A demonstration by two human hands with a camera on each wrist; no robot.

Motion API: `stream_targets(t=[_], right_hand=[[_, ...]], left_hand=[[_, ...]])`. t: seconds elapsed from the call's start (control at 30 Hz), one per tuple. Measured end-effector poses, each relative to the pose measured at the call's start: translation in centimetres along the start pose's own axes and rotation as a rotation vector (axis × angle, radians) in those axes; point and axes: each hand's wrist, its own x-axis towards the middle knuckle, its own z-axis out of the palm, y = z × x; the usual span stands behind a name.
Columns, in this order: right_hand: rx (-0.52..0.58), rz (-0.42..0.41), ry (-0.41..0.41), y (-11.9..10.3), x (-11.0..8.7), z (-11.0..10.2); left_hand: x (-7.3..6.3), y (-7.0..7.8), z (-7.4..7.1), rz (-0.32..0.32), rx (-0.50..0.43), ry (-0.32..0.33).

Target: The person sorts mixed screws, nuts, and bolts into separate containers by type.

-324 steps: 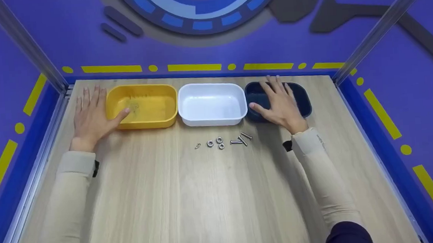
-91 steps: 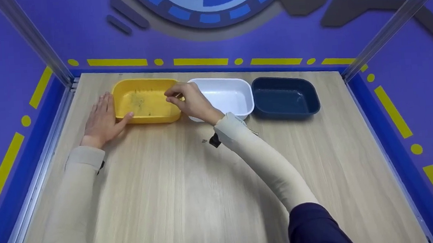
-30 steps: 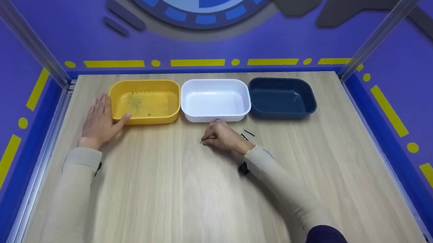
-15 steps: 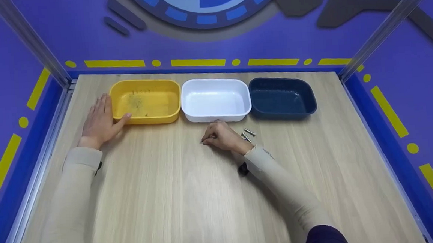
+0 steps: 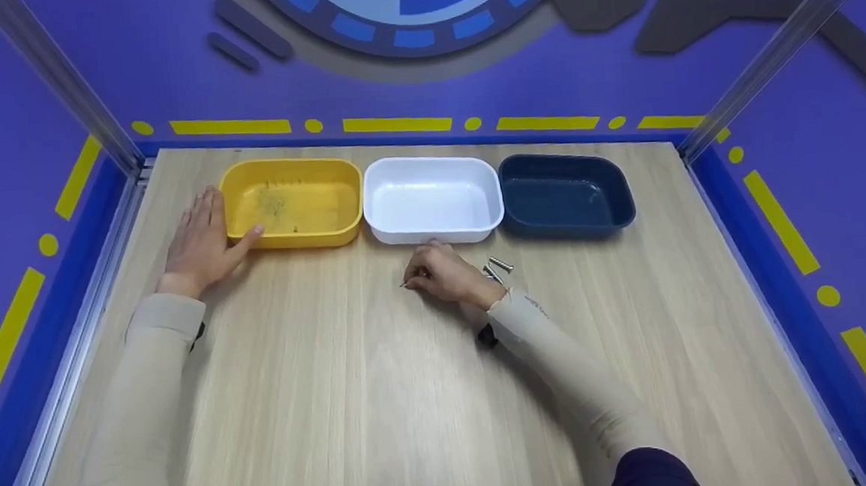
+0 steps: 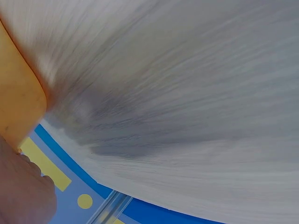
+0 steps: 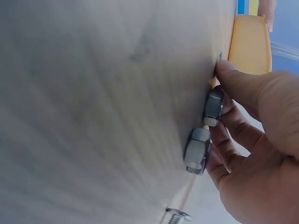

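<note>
My right hand [image 5: 446, 272] is low over the table in front of the white bin, thumb and fingertips pinching a small screw [image 7: 220, 56]; its threaded tip sticks out past the thumb and the rest is hidden. Beside the fingers in the right wrist view, two hex nuts [image 7: 214, 106] stand on the table. Beyond them is the head of a bolt [image 7: 176, 216]. Several bolts [image 5: 501, 264] lie behind the right wrist. My left hand [image 5: 200, 242] rests with straight fingers along the left side of the yellow bin [image 5: 294, 240], thumb at its front rim.
A white bin [image 5: 433, 237] stands beside the yellow one, and a dark blue bin [image 5: 567, 231] is at the right. Small dark specks show on the yellow bin's floor. Purple walls [image 5: 408, 87] enclose the wooden table [image 5: 383, 411] at back and sides.
My right hand went from the dark bin to above the yellow bin, then back to the table at the small screw, almost still for the last second. The left hand stays at the yellow bin.
</note>
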Motion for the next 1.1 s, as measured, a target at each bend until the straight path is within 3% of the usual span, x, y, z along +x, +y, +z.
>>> stream_targets(t=[0.13, 0.43, 0.83, 1.1], right_hand=[[0.037, 0.003, -0.003, -0.3, 0.1, -0.5], [0.241, 0.076, -0.009, -1.1, 0.3, -1.7], [0.396, 0.17, 0.094, -2.5, 1.3, -2.4], [0.391, 0.161, 0.159, -3.4, 2.7, -2.4]], left_hand=[[-0.1, 0.0, -0.1, 0.0, 0.004, -0.002], [-0.1, 0.1, -0.2, 0.003, 0.001, 0.0], [0.0, -0.1, -0.2, 0.004, 0.003, -0.001], [0.1, 0.2, -0.2, -0.02, 0.013, -0.03]])
